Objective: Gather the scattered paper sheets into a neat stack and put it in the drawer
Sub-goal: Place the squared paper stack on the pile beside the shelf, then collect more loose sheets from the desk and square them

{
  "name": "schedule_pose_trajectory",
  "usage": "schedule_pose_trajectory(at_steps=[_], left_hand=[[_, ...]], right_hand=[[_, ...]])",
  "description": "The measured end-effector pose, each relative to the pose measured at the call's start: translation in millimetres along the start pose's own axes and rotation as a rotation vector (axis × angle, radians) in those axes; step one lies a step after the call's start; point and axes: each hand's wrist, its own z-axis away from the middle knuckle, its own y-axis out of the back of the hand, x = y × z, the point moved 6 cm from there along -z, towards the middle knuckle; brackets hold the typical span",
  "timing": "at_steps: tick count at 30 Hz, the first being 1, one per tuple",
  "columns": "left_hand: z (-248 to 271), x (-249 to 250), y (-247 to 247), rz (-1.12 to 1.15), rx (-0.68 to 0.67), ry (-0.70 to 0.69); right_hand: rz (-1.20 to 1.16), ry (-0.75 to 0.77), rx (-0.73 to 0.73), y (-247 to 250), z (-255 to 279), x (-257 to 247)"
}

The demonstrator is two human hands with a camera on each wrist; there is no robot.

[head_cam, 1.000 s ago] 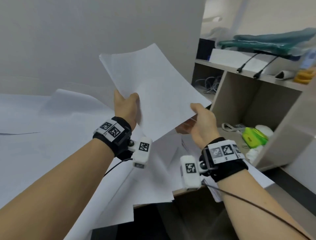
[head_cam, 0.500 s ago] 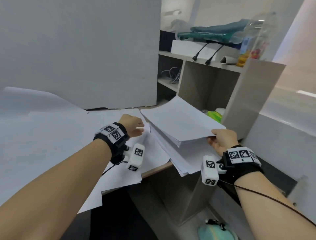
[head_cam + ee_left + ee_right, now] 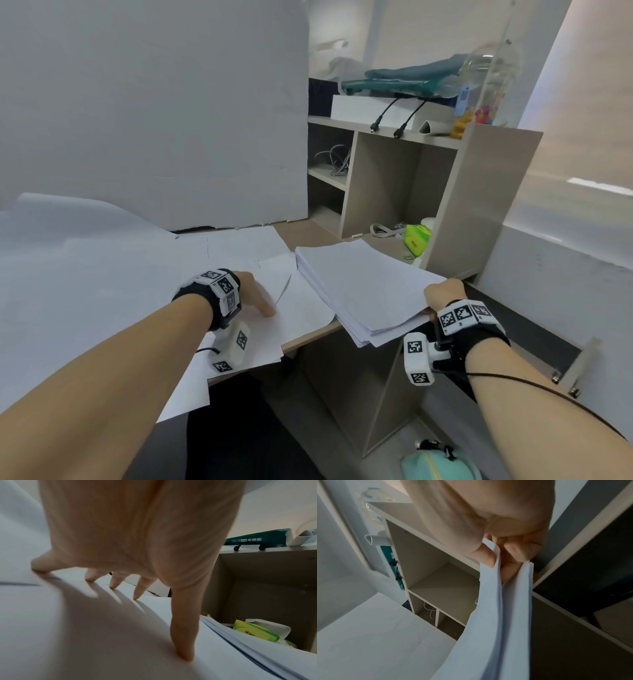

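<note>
A thick stack of white paper sheets (image 3: 363, 284) lies on the right end of the desk, its near edge hanging past the desk edge. My right hand (image 3: 443, 295) pinches the stack's near right corner; in the right wrist view the thumb and fingers (image 3: 488, 557) clamp the upper sheets of the stack (image 3: 494, 615), which splits in two at the grip. Several loose sheets (image 3: 301, 308) lie overlapping left of the stack. My left hand (image 3: 255, 291) rests on them, with spread straight fingertips (image 3: 113, 585) touching paper. Whether a drawer is in view I cannot tell.
A beige shelf unit (image 3: 394, 178) stands behind the stack, holding a green packet (image 3: 416, 238) and cables. A teal folder (image 3: 404, 77) lies on top. A light panel with screws (image 3: 579, 359) sticks out low on the right. A teal bag (image 3: 438, 466) sits on the floor.
Both hands held the stack upright a second ago. It came down onto the desk's right end; my left hand let go and moved onto the loose sheets. The view swung right.
</note>
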Motion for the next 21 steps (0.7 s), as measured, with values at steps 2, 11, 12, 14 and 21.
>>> schedule_pose_trajectory(at_steps=[2, 11, 12, 14, 21], left_hand=[[-0.1, 0.2, 0.5, -0.022, 0.007, 0.004], [-10.5, 1.4, 0.9, -0.107, -0.028, -0.021], [-7.7, 0.9, 4.2, -0.114, -0.035, -0.031], [-3.5, -2.7, 16.6, -0.067, -0.039, -0.05], [5.8, -85.6, 88.9, 0.089, 0.15, 0.078]], right_hand=[[0.022, -0.039, 0.024, 1.0, 5.4, -5.4], [0.075, 0.514, -0.036, -46.7, 83.1, -99.5], [0.103, 0.493, -0.193, -69.8, 91.2, -104.2], [0.187, 0.414, -0.404, -108.8, 103.9, -108.4], [0.421, 0.401, -0.561, -174.1, 113.6, -146.2]])
